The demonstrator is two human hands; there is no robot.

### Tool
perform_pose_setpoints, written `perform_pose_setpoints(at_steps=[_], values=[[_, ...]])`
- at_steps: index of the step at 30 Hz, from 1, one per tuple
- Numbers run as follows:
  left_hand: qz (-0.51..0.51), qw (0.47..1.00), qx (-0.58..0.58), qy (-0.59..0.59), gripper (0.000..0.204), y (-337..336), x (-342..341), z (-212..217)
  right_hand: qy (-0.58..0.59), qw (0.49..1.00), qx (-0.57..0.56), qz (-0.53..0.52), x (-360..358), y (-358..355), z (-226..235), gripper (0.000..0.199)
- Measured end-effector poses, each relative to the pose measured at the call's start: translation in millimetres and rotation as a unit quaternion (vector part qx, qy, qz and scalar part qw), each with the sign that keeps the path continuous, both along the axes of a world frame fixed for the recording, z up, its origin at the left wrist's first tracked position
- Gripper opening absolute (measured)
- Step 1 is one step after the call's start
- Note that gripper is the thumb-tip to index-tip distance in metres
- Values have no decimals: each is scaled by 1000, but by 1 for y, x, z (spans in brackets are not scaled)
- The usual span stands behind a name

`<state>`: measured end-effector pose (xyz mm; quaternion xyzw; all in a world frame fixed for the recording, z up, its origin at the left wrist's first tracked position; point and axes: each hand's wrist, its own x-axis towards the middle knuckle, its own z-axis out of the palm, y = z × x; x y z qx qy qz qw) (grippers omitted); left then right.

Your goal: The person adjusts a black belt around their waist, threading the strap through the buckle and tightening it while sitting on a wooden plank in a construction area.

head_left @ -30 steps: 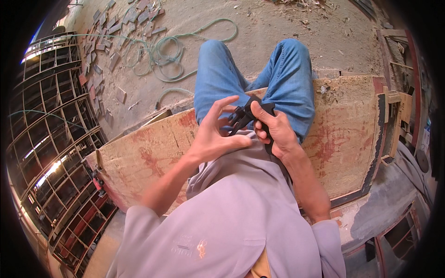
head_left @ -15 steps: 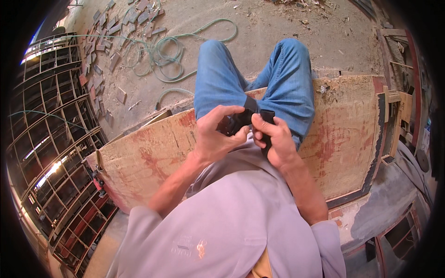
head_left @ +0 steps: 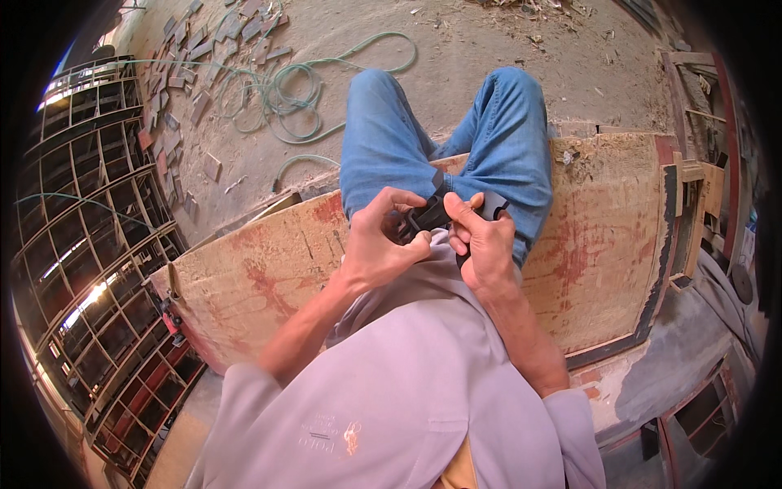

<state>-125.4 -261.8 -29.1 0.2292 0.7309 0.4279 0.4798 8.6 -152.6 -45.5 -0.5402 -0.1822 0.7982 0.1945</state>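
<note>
I'm watching a person sitting on a wooden board [head_left: 603,220], whose pale, red-stained surface is stretching across the middle of the frame, and both bare hands are working close together just right of centre, over the lap. The left hand [head_left: 380,246] is curling its thumb and forefinger around the left end of a black buckle [head_left: 430,215], pinching it, while its other fingers are bending in behind, partly hidden. The right hand [head_left: 489,248] is gripping a black strap [head_left: 494,205] just beside the buckle, its thumb lying across the top and its fingers closing underneath. The buckle is sitting between the two hands, in front of blue jeans [head_left: 381,134], whose knees are pointing toward the top of the frame. A mauve-grey shirt [head_left: 358,359] is filling the lower middle. In the upper left, a green hose [head_left: 295,102] is lying in loose coils on the dusty floor [head_left: 472,49], near scattered flat pieces [head_left: 202,108]. A metal grid [head_left: 106,269] is standing along the left edge, and a short wooden block [head_left: 691,171] is resting near the right edge
</note>
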Motion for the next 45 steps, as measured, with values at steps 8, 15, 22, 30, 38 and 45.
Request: perform_pose_setpoints(at_steps=[8,15,22,30,38,45], values=[[81,993,9,-80,44,-8,-6,0,-93,747,621,217,11,26,4,29],[-39,998,54,-1,42,-11,-9,2,12,685,568,455,5,38,22,47],[-88,996,0,-8,39,-26,-15,-7,19,784,392,481,11,54,14,20],[23,991,46,-120,41,-40,-7,-14,6,683,510,523,-4,44,28,21],[-11,998,5,-61,39,-66,-13,-15,18,670,518,531,-6,40,12,12],[60,995,-2,-81,34,-89,-11,-25,34,607,584,538,-6,32,-2,27]])
